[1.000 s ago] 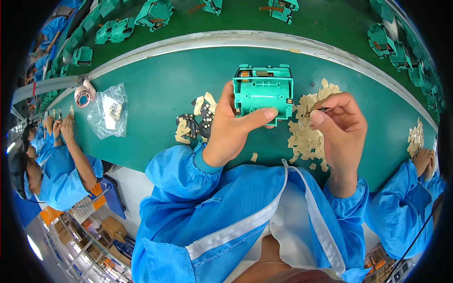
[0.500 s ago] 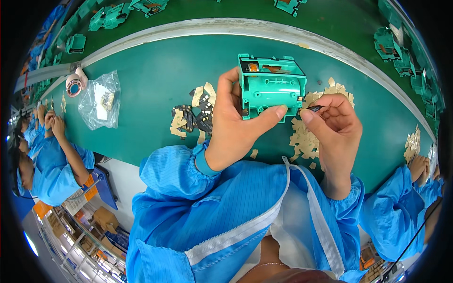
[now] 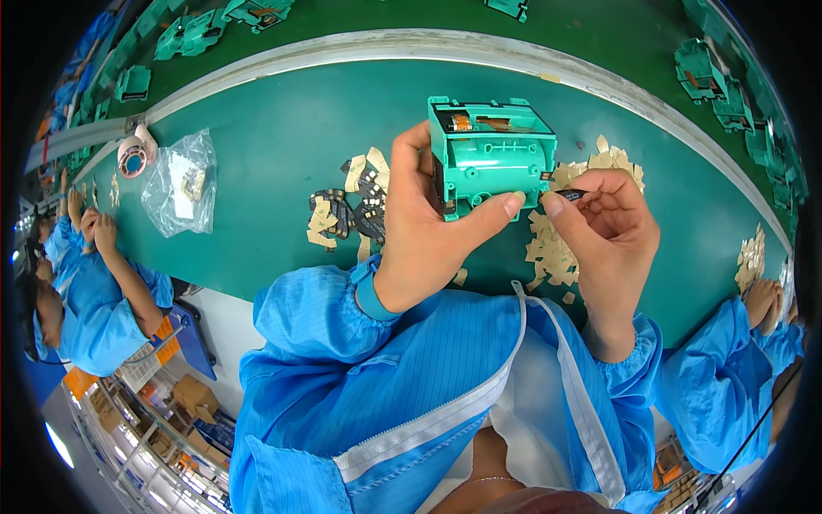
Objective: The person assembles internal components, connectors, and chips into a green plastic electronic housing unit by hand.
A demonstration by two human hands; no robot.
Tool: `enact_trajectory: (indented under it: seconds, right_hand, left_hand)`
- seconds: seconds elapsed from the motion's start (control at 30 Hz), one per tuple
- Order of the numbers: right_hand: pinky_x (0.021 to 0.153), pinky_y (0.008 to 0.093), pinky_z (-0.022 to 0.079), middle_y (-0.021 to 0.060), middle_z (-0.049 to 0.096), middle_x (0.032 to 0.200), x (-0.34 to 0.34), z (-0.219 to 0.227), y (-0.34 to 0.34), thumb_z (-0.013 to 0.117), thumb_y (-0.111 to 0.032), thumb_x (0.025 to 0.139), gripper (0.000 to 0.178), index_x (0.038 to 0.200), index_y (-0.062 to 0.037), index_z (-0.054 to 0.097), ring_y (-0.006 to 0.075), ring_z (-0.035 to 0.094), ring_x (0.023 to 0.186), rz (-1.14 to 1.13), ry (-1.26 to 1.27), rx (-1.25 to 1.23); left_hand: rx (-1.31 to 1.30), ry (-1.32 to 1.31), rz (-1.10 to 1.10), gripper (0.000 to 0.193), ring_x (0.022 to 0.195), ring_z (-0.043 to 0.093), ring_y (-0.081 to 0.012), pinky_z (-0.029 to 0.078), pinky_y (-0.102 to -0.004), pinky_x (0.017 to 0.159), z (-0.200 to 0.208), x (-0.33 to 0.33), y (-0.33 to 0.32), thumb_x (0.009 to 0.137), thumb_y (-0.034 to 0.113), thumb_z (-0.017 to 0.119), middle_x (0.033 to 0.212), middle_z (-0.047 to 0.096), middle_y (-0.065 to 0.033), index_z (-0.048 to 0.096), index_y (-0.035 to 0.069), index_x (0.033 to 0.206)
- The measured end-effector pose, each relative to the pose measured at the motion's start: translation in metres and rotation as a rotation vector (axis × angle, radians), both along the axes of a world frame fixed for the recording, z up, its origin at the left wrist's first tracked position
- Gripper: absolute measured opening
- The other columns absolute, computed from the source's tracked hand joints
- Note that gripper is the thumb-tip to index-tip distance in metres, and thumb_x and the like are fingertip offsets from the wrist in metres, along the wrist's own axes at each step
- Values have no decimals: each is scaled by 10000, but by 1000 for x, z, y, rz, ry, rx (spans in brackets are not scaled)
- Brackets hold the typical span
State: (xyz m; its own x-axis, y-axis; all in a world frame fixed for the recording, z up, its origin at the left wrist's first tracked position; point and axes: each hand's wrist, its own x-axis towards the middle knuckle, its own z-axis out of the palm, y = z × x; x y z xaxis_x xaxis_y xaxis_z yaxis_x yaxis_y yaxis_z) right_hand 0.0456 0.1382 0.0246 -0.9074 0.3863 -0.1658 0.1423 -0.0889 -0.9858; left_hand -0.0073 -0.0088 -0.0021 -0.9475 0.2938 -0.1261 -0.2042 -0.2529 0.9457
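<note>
Green housing (image 3: 501,160) hides some fingertips of the left hand (image 3: 421,233).

I wear a blue jacket (image 3: 342,394) with fine darker stripes, the white zip (image 3: 592,417) undone over a white top (image 3: 529,407). My sleeves (image 3: 304,310) gather at the wrists; a teal band (image 3: 368,291) circles the left, a thin chain (image 3: 491,478) my neck

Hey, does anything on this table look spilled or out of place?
Mildly untidy: one cream scrap lies alone on the green table, apart from the loose heap of cream pieces near the right hand. No damage stands out.
</note>
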Motion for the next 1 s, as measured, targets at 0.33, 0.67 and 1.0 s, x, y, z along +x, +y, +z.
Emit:
enact_trajectory:
  seconds: [0.33, 0.67, 1.0]
  right_hand:
    - [587, 186, 450, 38, 602, 797, 1, -2, 2, 672, 77, 764, 208, 918, 14, 548, 64, 562, 696, 10, 17, -24]
    - [569, 175, 428, 28, 601, 796, 0, -3, 1, 679, 70, 763, 219, 927, 4, 550, 51, 548, 691, 18, 32, -39]
    - [570, 181, 438, 33, 599, 794, 0, -5, 2, 672, 69, 771, 206, 929, 14, 551, 60, 556, 694, 32, 36, -30]
  left_hand:
    - [-77, -72, -58, 659, 996, 583, -168, 487, -289, 854, 7, -3, -3, 739, -10, 715, 1099, 546, -140, 280, -21, 1234]
    - [-46, -70, -55, 642, 981, 583, -160, 488, -280, 844, 3, -4, -4, 735, -15, 713, 1086, 548, -134, 295, -26, 1222]
    - [-49, -45, -53, 640, 1004, 569, -160, 475, -285, 866, 2, -4, -3, 735, -22, 710, 1104, 537, -133, 296, -23, 1223]
